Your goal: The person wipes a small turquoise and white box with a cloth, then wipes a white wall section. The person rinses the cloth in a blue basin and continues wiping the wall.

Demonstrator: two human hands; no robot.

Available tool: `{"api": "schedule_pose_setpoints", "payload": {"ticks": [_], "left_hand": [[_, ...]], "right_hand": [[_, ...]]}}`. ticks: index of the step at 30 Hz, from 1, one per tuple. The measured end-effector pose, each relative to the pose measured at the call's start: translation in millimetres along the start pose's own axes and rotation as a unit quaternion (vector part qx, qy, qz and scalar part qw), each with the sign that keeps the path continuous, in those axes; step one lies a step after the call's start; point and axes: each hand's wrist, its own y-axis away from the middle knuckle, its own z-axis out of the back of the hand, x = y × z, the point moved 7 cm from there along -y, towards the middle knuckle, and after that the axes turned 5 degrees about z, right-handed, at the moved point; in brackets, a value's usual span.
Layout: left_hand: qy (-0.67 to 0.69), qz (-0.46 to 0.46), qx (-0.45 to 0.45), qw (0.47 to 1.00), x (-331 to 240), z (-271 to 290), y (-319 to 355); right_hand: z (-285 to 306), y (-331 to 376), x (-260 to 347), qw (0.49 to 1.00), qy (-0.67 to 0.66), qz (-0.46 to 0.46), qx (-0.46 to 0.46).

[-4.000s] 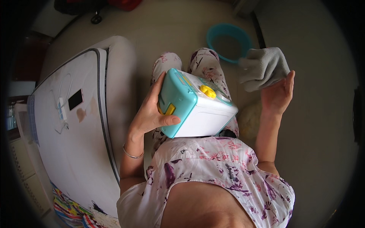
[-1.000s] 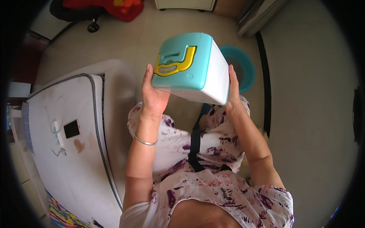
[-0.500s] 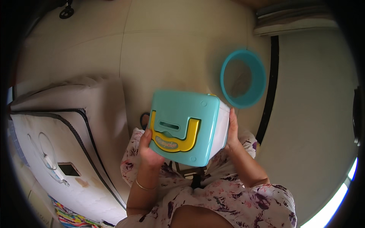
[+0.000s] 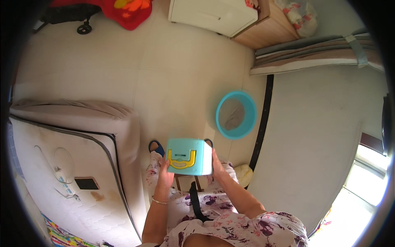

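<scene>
Between my two hands I hold a turquoise box (image 4: 185, 145) with white sides, a yellow carrying handle and a narrow slot in its top face. My left hand (image 4: 165, 176) grips its left edge, the thumb on top. Against the white right side my right hand (image 4: 217, 166) presses with its palm and fingers. The box is over my lap, and its underside is hidden.
A turquoise tub (image 4: 252, 119) with a greyish cloth-like thing inside stands on the floor ahead, to the right. At left is a mattress (image 4: 53, 164) bearing a phone (image 4: 87, 183) and a white power strip (image 4: 66, 185). A white cabinet (image 4: 205, 16) stands at the far side.
The box has moved away from my head and down toward my lap, still in both hands. My view has shifted, and more of the far side of the room shows.
</scene>
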Motion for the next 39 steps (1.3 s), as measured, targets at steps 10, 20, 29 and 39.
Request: {"api": "schedule_pose_setpoints", "payload": {"ticks": [10,20,29,39], "left_hand": [[-0.091,0.011,0.096,0.991,-141.7,-165.8,60.6],[-0.193,0.005,0.18,0.965,-231.9,-319.5,-81.8],[-0.201,-0.018,0.101,0.974,-297.0,-466.8,-250.5],[-0.202,-0.006,0.106,0.974,-331.8,-556.5,-436.5]], "right_hand": [[-106.8,78.4,154.1,0.993,0.07,0.097,0.014],[-163.9,0.6,347.2,0.973,0.058,0.222,0.003],[-218.2,-92.7,561.5,0.96,0.112,0.257,0.013],[-243.5,-253.0,699.5,0.954,0.053,0.296,0.013]]}}
